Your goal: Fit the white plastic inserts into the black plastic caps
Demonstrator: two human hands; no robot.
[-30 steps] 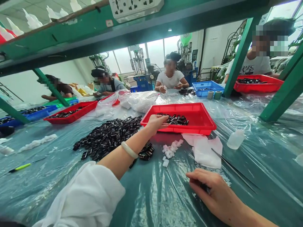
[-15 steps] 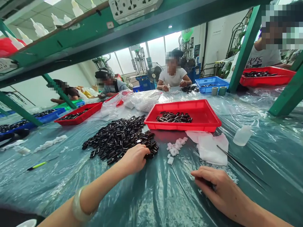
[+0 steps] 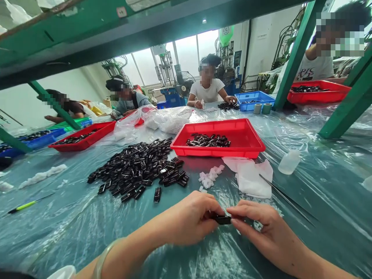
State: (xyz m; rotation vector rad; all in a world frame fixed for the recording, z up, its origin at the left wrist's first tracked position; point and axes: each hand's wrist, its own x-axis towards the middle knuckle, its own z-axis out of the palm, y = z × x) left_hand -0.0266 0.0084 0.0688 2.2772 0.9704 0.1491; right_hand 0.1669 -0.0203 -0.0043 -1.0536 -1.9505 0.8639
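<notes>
Left hand (image 3: 188,219) and right hand (image 3: 258,224) meeting low over worktop (image 3: 319,201), fingertips of both closing on small black part (image 3: 222,219) between them. Beyond left hand, black parts pile (image 3: 139,168) lying; farther, red tray (image 3: 247,139) sitting.

We observed two bare forearms entering from the lower edge of the head view, each ending in a bare hand. The left hand (image 3: 186,219) carried no ring that we could make out; its nails were short and unpainted. On the left wrist we recorded a pale, translucent bangle (image 3: 102,259), smooth and rounded, sitting loosely around the arm. Below it, at the bottom edge, a small patch of white sleeve (image 3: 62,273) showed. The right hand (image 3: 261,230) was likewise bare, with no watch, band or sleeve visible along the forearm as far as the frame edge.
</notes>
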